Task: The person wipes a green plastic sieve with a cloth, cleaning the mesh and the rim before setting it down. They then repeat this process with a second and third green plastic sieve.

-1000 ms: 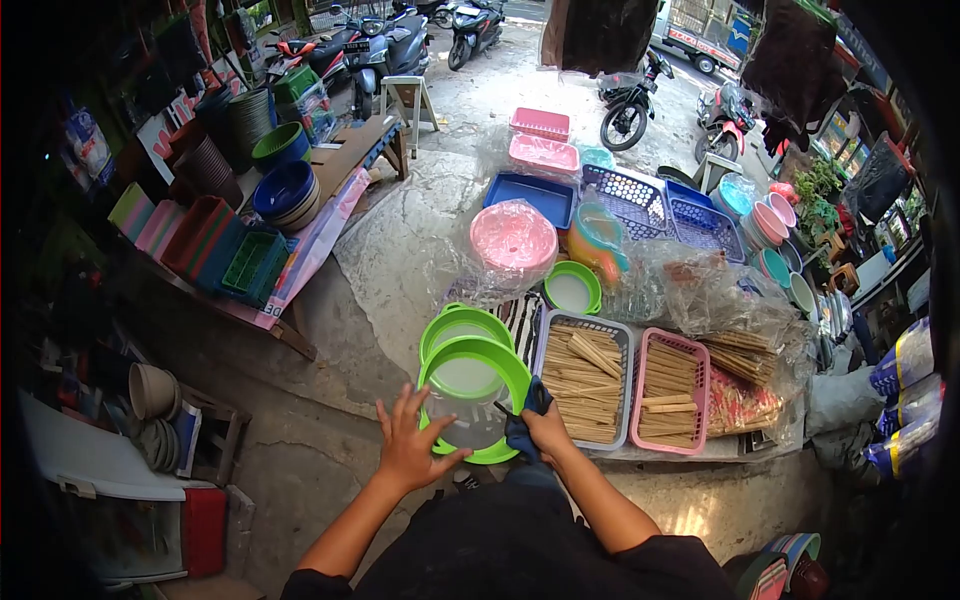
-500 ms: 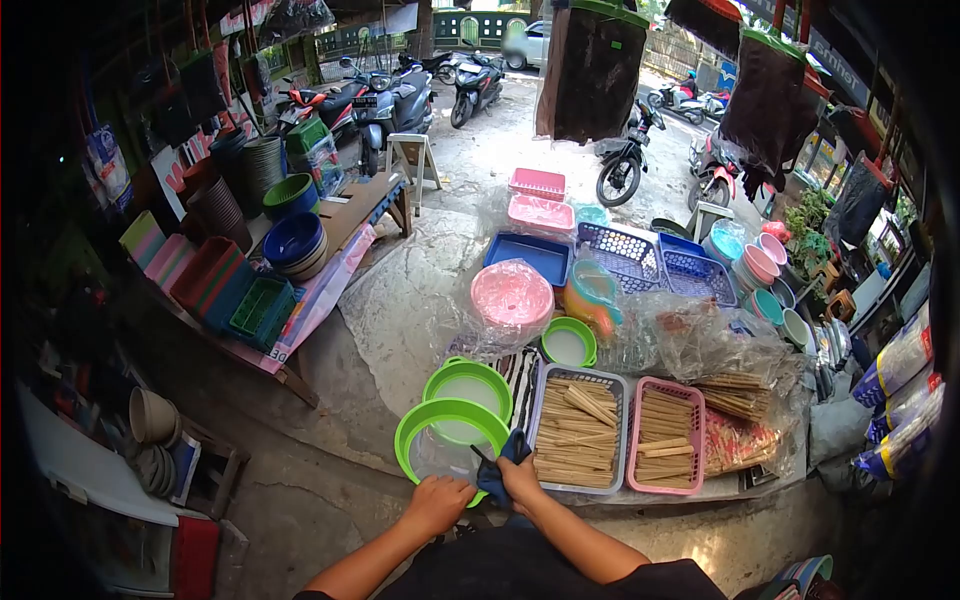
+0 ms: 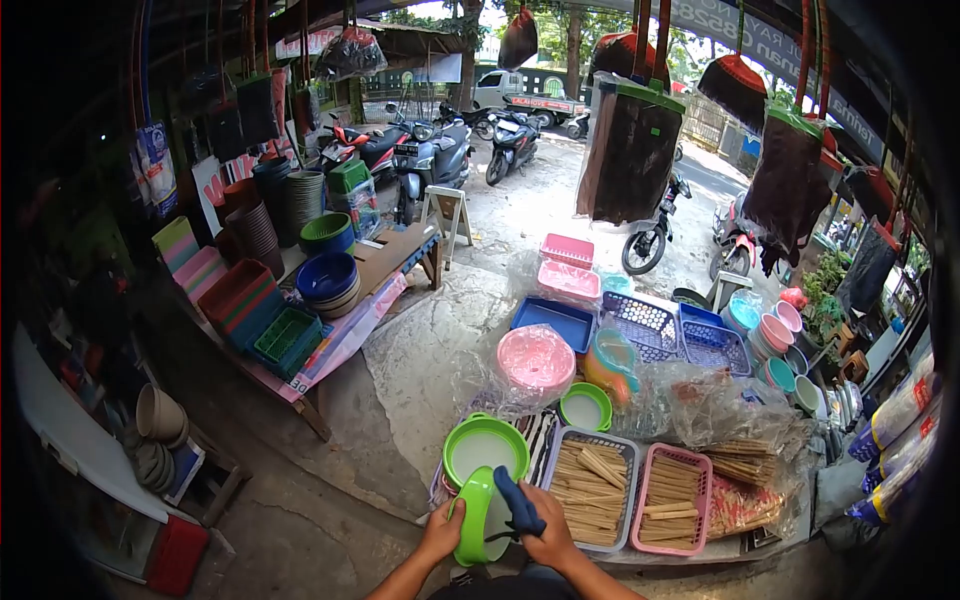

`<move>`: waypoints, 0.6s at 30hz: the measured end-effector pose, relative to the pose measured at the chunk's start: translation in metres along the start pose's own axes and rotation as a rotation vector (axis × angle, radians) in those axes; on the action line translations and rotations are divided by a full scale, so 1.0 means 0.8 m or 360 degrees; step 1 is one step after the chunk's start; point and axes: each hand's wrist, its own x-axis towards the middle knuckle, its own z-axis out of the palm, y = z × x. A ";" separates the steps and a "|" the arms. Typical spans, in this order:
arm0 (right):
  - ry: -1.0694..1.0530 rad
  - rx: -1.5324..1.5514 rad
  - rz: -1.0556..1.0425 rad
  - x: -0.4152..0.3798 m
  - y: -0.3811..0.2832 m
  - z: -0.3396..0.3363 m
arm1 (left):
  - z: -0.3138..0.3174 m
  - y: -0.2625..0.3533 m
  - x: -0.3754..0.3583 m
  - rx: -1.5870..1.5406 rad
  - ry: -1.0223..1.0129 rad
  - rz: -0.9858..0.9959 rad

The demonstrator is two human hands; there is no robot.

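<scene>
My left hand (image 3: 440, 530) grips the rim of a green sieve (image 3: 474, 520), which is tilted up on its side. In my right hand (image 3: 550, 535) is a dark blue cloth (image 3: 517, 503), held against the sieve's right side. Just beyond them a second green sieve (image 3: 486, 446) lies flat. A grey basket (image 3: 627, 491) and a pink basket (image 3: 706, 500), both holding wooden sticks, stand to the right of my right hand.
Pink tubs (image 3: 537, 358), a blue tray (image 3: 553, 325) and a small green sieve (image 3: 586, 406) lie farther back. At left is a table (image 3: 405, 250) with stacked basins. Wrapped goods (image 3: 630, 150) hang overhead. Motorbikes (image 3: 432, 160) are parked beyond.
The held green sieve has turned from nearly flat to steeply tilted. The blue cloth has risen with my right hand. The camera view has tilted up, and a truck shows on the road.
</scene>
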 end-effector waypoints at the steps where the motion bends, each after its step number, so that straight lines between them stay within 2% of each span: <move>1: -0.0165 -0.0104 -0.0159 0.003 -0.011 -0.004 | 0.007 -0.004 0.000 -0.0277 0.0019 0.0010; 2: -0.0327 -0.0210 -0.0324 0.008 -0.022 -0.004 | 0.012 -0.006 0.004 -0.0552 0.0038 0.0026; 3: -0.0528 -0.0349 -0.0412 0.008 -0.033 -0.003 | 0.013 0.001 0.002 -0.0526 0.0033 -0.0025; 6: -0.0546 -0.0302 -0.0514 0.002 -0.012 0.018 | 0.019 0.000 0.011 -0.0642 0.0218 0.0088; 8: -0.0466 -0.0280 -0.0565 0.015 0.005 0.010 | 0.025 0.000 0.020 -0.0470 0.0347 0.0251; 10: -0.0421 -0.0237 -0.0608 0.028 0.005 -0.011 | 0.024 0.019 0.014 -0.0011 0.0138 0.0198; 12: -0.0438 -0.0148 -0.0577 0.049 0.002 -0.043 | 0.033 0.031 0.018 -0.0077 0.0205 0.0201; 14: -0.0271 0.0030 -0.0545 0.064 0.016 -0.051 | 0.039 0.079 0.010 -0.0233 0.0050 0.0143; 16: -0.0061 0.0241 -0.0409 0.077 0.040 -0.050 | 0.045 0.095 0.006 -0.0318 0.0117 0.0188; 18: 0.0091 0.1139 0.0292 0.072 0.083 -0.030 | 0.046 0.089 0.007 -0.0428 0.0072 0.0189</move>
